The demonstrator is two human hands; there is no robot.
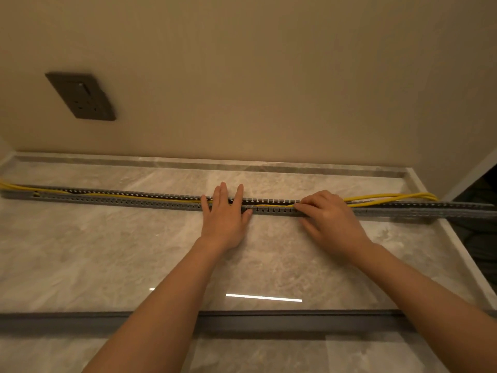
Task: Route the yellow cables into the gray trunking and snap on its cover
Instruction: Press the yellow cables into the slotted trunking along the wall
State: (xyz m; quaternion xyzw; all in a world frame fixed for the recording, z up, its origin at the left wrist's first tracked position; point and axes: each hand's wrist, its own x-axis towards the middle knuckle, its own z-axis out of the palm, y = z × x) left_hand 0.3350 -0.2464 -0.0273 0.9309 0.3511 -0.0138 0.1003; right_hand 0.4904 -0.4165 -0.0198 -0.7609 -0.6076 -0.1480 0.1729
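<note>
Both hands press yellow cables into the gray trunking.

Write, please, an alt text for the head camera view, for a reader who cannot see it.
Two bare hands, left hand flat and right hand curled, press yellow cables into a long gray slotted trunking on a marble counter. Its gray cover lies nearer the camera, not yet fitted.

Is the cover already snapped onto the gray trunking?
No. The gray trunking lies open with the yellow cables visible inside, while the long gray cover rests apart on the counter, nearer the person.
</note>
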